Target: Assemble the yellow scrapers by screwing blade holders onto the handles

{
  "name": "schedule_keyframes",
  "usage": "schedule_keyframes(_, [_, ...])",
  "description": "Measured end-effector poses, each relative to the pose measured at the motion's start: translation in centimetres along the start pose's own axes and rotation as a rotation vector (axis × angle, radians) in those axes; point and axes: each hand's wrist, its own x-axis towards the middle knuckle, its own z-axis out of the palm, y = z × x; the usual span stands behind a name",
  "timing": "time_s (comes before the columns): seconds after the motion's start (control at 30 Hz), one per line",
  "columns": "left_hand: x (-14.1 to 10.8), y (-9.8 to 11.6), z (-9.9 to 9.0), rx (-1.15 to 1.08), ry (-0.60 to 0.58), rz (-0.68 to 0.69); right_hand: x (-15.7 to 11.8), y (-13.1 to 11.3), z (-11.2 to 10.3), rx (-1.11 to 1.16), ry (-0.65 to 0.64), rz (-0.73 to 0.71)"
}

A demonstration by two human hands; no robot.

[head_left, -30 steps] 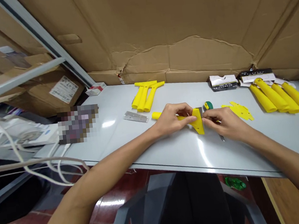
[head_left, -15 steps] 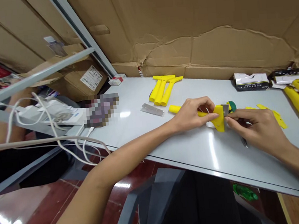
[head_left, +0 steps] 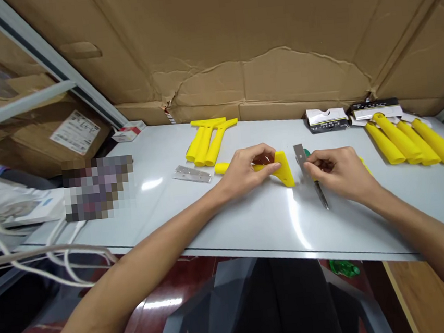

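My left hand (head_left: 248,172) is closed around the neck of a yellow scraper handle (head_left: 284,170), whose wide head points to the right. Between the thumb and fingers of my right hand (head_left: 342,171) is a flat metal blade (head_left: 300,152), held upright a short gap away from the scraper head. Below and behind that hand lies a screwdriver (head_left: 320,194) with its shaft toward me; its green grip is mostly hidden. More blades (head_left: 192,173) lie flat on the table, left of the scraper's lower end.
Several yellow scraper handles (head_left: 206,143) rest at the back left of the table (head_left: 251,226), and several more (head_left: 416,140) at the right. Black-and-white packages (head_left: 326,120) stand by the cardboard wall. White cables (head_left: 54,258) hang at the left edge; a phone-like pixelated object (head_left: 98,186) lies nearby.
The blade in my right hand has come away from the scraper head, leaving a gap. The view has swung right, showing more yellow handles there.
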Motion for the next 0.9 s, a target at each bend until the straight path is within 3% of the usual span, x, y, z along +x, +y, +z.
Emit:
schedule_keyframes(0.23, [0.2, -0.3, -0.2, 0.035, 0.000, -0.027, 0.1, 0.7, 0.8, -0.133, -0.202, 0.004])
schedule_keyframes(0.33, [0.0, -0.4, 0.0, 0.083, 0.012, -0.019, 0.2, 0.8, 0.8, -0.097, -0.179, 0.040])
schedule_keyframes(0.5, [-0.3, 0.0, 0.1, 0.006, -0.026, 0.046, 0.1, -0.1, 0.7, 0.313, -0.082, 0.057])
schedule_keyframes(0.63, [-0.4, 0.7, 0.0, -0.066, -0.040, 0.059, -0.1, -0.3, 0.6, 0.610, -0.304, 0.046])
schedule_keyframes(0.7, [-0.4, 0.8, 0.1, -0.104, -0.049, 0.062, -0.2, 0.0, 0.6, 0.627, -0.392, 0.054])
schedule_keyframes(0.9, [-0.5, 0.7, 0.2, -0.122, -0.080, 0.105, 0.0, 0.5, 0.9, 0.618, -0.469, 0.091])
